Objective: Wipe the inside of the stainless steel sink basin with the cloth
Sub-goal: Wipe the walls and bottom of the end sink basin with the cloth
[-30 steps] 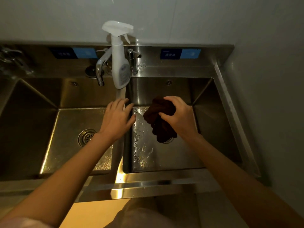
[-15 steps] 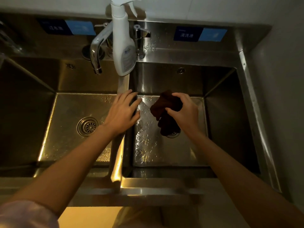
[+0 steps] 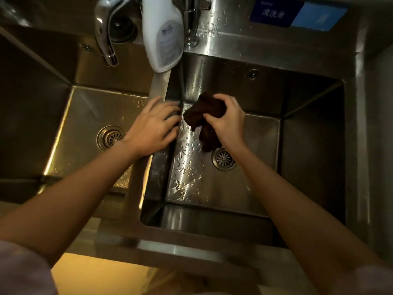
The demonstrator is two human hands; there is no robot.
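**Cloth bunched over the right basin**

The right hand [image 3: 227, 122] has the dark cloth [image 3: 204, 116] gathered up in curled fingers and thumb — a tight bunch, with a tail of fabric hanging down toward the drain [image 3: 224, 159] of the right sink basin [image 3: 308, 145]. The cloth sits over the far-left part of that basin, close to the left wall; whether it touches the steel I cannot tell. Water beads glisten across the left half of the basin floor.

The left hand [image 3: 153, 126] lies flat with fingers spread on the divider [image 3: 158, 86] between the two basins, fingertips reaching over its right edge — holding nothing.

On the far ledge stands a white spray bottle [image 3: 163, 37], just above the divider, with a chrome faucet [image 3: 105, 39] to its left, spout over the left basin [image 3: 85, 124]. A blue label [image 3: 297, 12] is fixed at far right.
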